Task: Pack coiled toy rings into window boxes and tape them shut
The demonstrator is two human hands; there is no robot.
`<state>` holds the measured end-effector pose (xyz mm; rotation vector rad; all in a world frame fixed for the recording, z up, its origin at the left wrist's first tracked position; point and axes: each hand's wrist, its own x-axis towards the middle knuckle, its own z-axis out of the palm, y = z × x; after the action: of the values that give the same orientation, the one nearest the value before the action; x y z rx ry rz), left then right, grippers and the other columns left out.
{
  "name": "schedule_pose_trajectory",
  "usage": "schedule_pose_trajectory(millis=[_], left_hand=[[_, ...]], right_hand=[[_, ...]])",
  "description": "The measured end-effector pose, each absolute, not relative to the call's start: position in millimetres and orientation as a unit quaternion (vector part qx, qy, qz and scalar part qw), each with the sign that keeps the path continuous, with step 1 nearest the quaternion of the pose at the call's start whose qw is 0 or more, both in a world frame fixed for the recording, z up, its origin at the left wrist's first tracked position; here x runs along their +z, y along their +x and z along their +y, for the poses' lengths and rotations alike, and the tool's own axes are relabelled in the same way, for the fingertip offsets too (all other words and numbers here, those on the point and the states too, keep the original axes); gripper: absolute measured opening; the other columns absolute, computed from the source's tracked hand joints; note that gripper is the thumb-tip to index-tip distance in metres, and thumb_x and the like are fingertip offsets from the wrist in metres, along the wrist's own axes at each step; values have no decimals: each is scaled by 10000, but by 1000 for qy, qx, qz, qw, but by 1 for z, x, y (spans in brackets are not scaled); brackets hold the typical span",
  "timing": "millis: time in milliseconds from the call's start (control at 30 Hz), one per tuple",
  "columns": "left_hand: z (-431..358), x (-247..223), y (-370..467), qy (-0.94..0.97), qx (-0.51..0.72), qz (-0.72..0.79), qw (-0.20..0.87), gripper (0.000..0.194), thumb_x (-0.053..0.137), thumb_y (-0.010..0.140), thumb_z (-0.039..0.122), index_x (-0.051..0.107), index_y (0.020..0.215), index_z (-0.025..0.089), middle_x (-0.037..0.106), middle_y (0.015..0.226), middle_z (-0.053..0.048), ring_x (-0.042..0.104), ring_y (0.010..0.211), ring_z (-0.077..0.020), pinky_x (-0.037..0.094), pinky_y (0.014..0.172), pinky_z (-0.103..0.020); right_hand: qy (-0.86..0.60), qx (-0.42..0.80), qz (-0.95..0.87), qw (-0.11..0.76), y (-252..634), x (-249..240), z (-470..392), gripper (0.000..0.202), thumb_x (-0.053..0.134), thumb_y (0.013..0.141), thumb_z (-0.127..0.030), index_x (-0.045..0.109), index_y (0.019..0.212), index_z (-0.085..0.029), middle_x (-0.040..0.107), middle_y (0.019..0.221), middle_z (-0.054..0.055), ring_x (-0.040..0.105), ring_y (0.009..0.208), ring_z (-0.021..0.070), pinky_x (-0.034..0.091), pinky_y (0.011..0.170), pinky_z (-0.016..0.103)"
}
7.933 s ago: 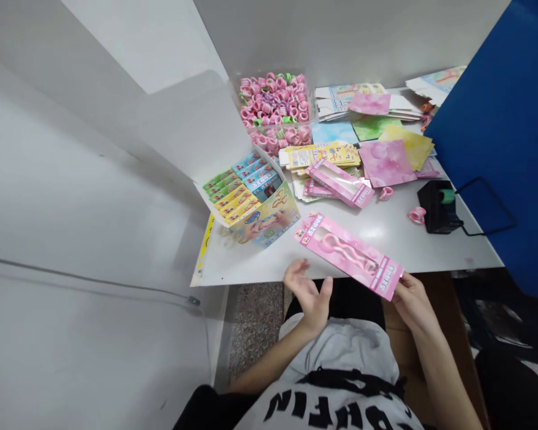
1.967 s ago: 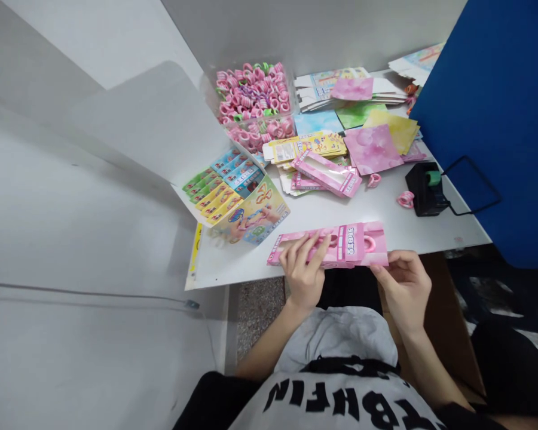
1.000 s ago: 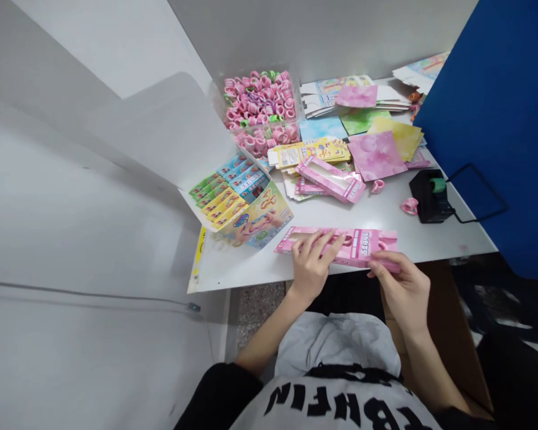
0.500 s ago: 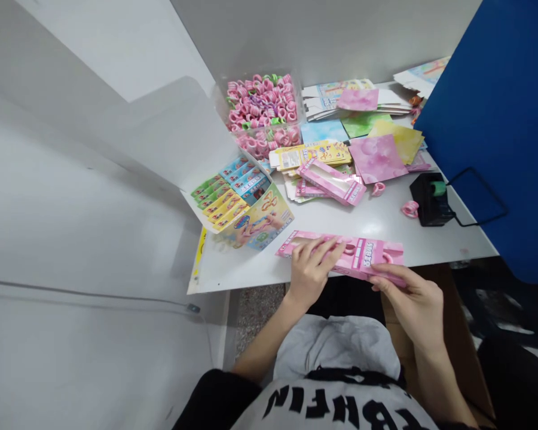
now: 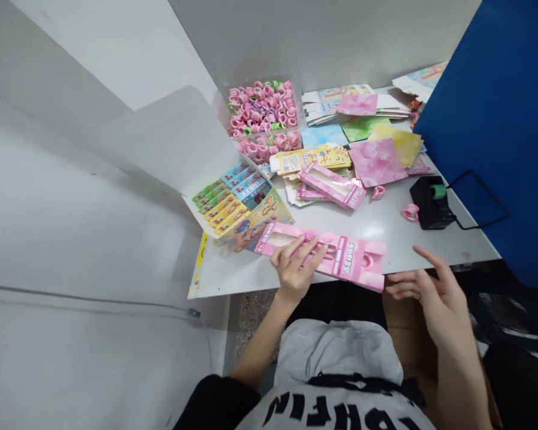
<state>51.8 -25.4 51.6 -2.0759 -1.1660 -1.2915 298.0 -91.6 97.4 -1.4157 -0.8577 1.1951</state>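
Observation:
My left hand (image 5: pixel 296 269) grips a long pink window box (image 5: pixel 347 254) across its middle, its fingers lying over the clear window. The box is tilted over the table's front edge. Its right end has flaps standing out, and a pink ring shows in that opening. Just past this end, my right hand (image 5: pixel 434 289) is apart from the box, fingers spread and holding nothing. Left of the box stands an open display carton (image 5: pixel 269 215) with green, yellow and blue slim boxes in it.
A clear bin (image 5: pixel 269 134) of pink and green coiled rings stands at the back. Flat yellow boxes (image 5: pixel 311 158), another pink window box (image 5: pixel 332 185) and coloured paper squares (image 5: pixel 376 160) lie mid-table. A black tape dispenser (image 5: pixel 430 203) and a loose pink ring (image 5: pixel 410 212) sit at right.
My right hand has let go of the pink box's right end and moved right, its fingers opening. My left hand has shifted left with the box.

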Motion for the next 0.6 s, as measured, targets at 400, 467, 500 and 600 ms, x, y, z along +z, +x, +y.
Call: schedule_pose_trajectory(millis=[400,467,500,600], left_hand=[[-37,20,74,-676,-561,-457,140,676,693,908,217,437,1512,380,212,1705,-29,95,1596,-257,127,1292,-476],[-39,20,78,-611,-628,-479,54,818,684,915,225,241,1585,375,107,1723,-65,86,1598,-271,113,1290,-509],[-41,22,79,-564,-666,-488,0,833,681,922,256,196,1589,378,115,1718,-79,98,1597,-268,115,1289,-513],[-42,33,83,-384,-741,-496,-240,733,637,938,494,253,1553,389,239,1682,-86,253,1561,-270,245,1264,-472]], right_hand=[[-490,679,-245,490,277,66,-74,432,901,676,-345,746,1067,-246,760,971,34,695,839,174,555,735,264],[-514,654,-234,503,275,62,-71,392,876,663,-323,751,1021,-224,764,951,44,696,826,192,542,708,274],[-525,643,-228,508,276,60,-70,380,854,659,-299,750,1015,-216,766,947,49,699,830,204,535,697,280],[-540,633,-219,509,277,56,-68,397,773,644,-225,739,1039,-208,773,952,53,704,863,232,518,687,293]])
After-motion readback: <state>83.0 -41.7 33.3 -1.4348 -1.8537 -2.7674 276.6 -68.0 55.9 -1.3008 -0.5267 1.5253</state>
